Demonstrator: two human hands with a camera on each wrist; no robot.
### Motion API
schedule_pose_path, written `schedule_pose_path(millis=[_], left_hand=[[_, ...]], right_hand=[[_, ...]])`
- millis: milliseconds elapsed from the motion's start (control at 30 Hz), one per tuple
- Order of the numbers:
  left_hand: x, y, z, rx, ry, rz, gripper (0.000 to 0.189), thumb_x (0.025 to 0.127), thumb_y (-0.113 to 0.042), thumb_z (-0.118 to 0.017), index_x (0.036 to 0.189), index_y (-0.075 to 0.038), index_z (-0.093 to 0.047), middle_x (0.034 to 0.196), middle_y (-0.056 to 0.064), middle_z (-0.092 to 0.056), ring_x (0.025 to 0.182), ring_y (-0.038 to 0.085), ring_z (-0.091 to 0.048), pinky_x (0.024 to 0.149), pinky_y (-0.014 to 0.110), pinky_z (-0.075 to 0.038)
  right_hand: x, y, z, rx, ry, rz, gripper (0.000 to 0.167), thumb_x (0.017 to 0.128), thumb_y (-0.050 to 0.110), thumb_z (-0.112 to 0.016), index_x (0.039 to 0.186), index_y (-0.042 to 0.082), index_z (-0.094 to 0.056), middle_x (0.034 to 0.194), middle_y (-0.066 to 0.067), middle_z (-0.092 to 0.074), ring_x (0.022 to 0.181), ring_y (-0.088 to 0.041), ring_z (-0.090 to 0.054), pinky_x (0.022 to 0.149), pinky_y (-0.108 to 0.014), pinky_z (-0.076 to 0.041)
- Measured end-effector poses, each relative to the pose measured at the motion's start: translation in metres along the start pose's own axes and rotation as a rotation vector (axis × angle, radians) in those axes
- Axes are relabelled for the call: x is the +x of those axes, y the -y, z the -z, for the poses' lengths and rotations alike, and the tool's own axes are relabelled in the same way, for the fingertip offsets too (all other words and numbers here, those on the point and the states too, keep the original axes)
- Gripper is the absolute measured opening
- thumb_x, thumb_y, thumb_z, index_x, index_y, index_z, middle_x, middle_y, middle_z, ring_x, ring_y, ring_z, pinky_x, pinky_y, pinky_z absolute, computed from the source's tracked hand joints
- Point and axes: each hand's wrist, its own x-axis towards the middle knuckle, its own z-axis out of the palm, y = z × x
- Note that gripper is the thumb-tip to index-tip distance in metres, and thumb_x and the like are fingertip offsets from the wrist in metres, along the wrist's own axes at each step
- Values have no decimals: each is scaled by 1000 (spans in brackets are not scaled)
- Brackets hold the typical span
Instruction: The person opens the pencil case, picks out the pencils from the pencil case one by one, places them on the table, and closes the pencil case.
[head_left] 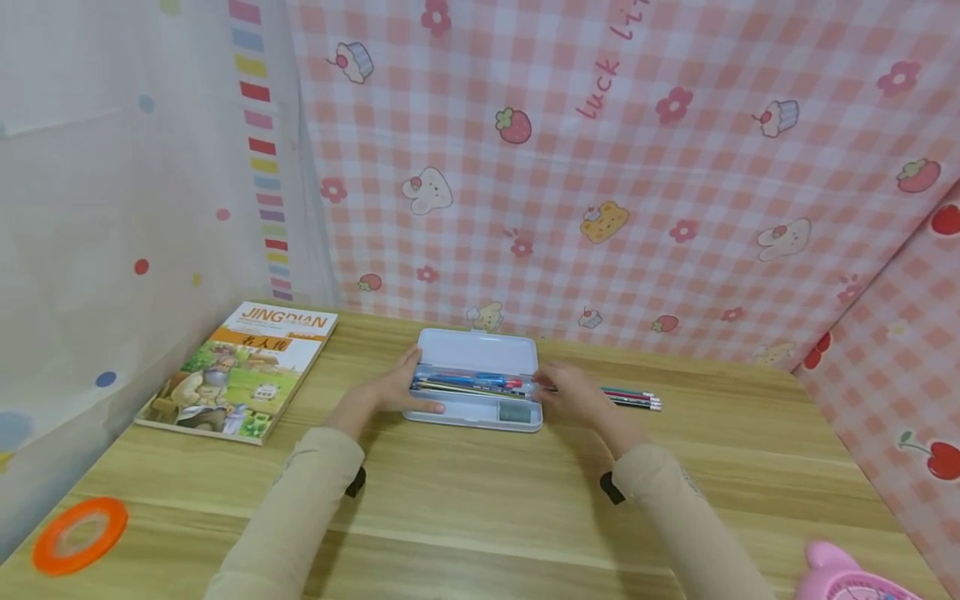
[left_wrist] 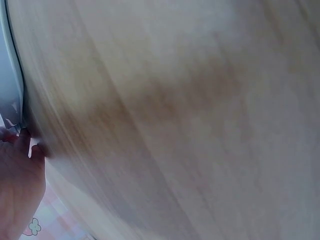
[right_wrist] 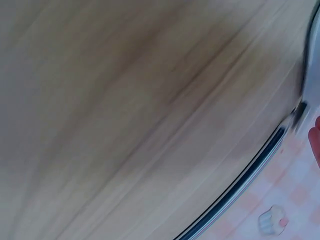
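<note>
A white pencil case (head_left: 477, 354) lies with its lid raised at the back of the table. Several pens and pencils (head_left: 472, 382) fill its trough, and a grey-green block (head_left: 516, 412) sits in the front right part. My left hand (head_left: 393, 387) grips the case's left end, thumb along the front; the left wrist view shows its fingertips at the case edge (left_wrist: 11, 75). At the right end, my right hand (head_left: 577, 398) has bent fingers over the rim; I cannot tell whether they pinch anything. Several loose pencils (head_left: 633, 398) lie on the table partly behind that hand.
A magazine (head_left: 247, 367) lies at the left. An orange ring (head_left: 81, 536) is near the front left, and a pink object with an ear-like knob (head_left: 836, 575) is at the front right corner. Patterned cloths (head_left: 600, 167) rise behind the table (head_left: 480, 508).
</note>
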Motion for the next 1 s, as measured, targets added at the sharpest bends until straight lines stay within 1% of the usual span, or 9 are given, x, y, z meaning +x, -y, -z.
schedule_pose_path(millis=[100, 200, 367, 467, 533, 667, 833, 1000], left_hand=[[1, -1, -1, 0, 2, -3, 118, 73, -53, -69, 144, 4, 6, 152, 21, 11, 141, 36, 3, 116, 47, -7], [2, -2, -2, 3, 0, -1, 118, 72, -53, -69, 144, 3, 6, 152, 20, 11, 141, 35, 2, 116, 47, -8], [3, -1, -3, -3, -8, 4, 118, 72, -52, -69, 145, 3, 6, 152, 20, 11, 141, 36, 1, 116, 46, -9], [2, -3, -2, -8, -4, 4, 119, 72, -52, -70, 144, 3, 7, 152, 20, 11, 141, 36, 2, 116, 47, -8], [1, -4, -1, -10, 0, 2, 119, 72, -52, -70, 144, 3, 7, 152, 21, 11, 141, 36, 1, 116, 47, -9], [-1, -5, 0, -13, -2, 2, 118, 73, -50, -70, 144, 3, 7, 152, 21, 11, 141, 37, 1, 116, 47, -9], [-1, -3, 0, -5, -12, 2, 118, 72, -52, -70, 144, 4, 6, 152, 21, 10, 141, 36, 1, 116, 47, -9], [-2, -3, 1, 13, -7, 4, 118, 73, -52, -69, 144, 5, 5, 152, 22, 9, 141, 36, 1, 116, 46, -9]], right_hand=[[7, 5, -4, 4, 37, 6, 21, 85, 12, -63, 101, -2, -64, 95, -12, -63, 88, -22, -61, 79, -35, -53], [14, 10, -6, -16, 74, 10, 17, 86, 10, -61, 99, 0, -66, 92, -10, -64, 86, -20, -61, 77, -33, -53], [23, 19, -6, -50, 139, 16, 14, 86, 6, -60, 96, -1, -67, 90, -11, -67, 86, -21, -63, 77, -33, -54], [27, 24, -6, -48, 184, -5, 15, 87, 6, -59, 97, 0, -68, 93, -11, -69, 88, -20, -64, 80, -33, -54], [29, 27, -6, -53, 203, -14, 14, 88, 7, -58, 96, 0, -68, 93, -10, -69, 87, -19, -64, 79, -32, -54], [31, 30, -8, -72, 213, -29, 13, 89, 7, -56, 95, 2, -67, 93, -9, -68, 87, -18, -62, 80, -33, -53], [33, 31, -11, -109, 198, -15, 13, 90, 7, -55, 97, 3, -66, 94, -10, -66, 90, -21, -63, 83, -34, -53], [30, 33, -8, -121, 184, -16, 12, 91, 9, -54, 98, 3, -63, 93, -7, -61, 86, -18, -61, 79, -33, -53]])
